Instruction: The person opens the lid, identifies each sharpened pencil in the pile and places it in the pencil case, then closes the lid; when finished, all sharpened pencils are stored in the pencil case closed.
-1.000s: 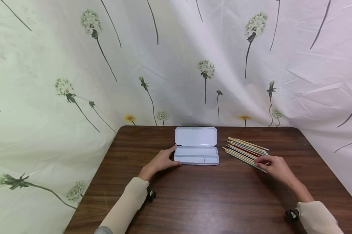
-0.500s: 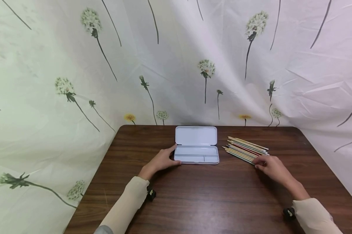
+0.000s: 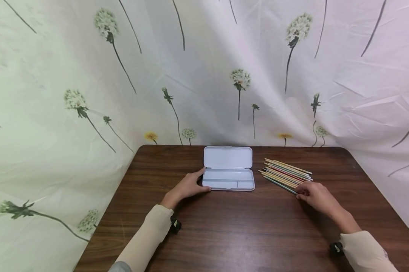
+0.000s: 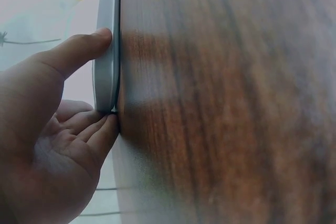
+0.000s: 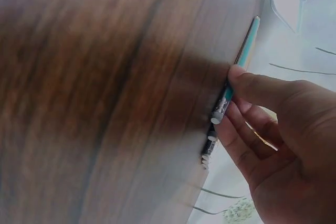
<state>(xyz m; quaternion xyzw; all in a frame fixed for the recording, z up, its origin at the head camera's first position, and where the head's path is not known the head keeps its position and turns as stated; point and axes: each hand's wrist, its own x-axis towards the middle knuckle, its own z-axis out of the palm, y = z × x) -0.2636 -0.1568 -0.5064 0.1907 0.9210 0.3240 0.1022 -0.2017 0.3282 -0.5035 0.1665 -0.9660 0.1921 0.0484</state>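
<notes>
A white pencil case [image 3: 225, 189] lies with its lid raised at the back middle of the table, its compartments bare. My left hand [image 3: 187, 186] holds its left end; in the left wrist view the thumb presses the front side and the fingers reach round the corner. To the right, several pencils [image 3: 282, 172] lie side by side at a slant, yellow, red, white and green ones. My right hand [image 3: 316, 195] pinches the nearest, a green pencil [image 5: 248, 48], close to its blunt end. The fingers hide that end in the head view.
The dark wooden table [image 3: 231, 230] spreads in front of both hands. Behind it hangs a white cloth [image 3: 204, 87] printed with dandelions. The case's lid [image 3: 227, 158] lies back near the table's far edge.
My right hand has shifted slightly left along the pencils, covering the blunt end that showed beyond its fingers a second ago. The green pencil now lies slightly apart. My left hand stays put.
</notes>
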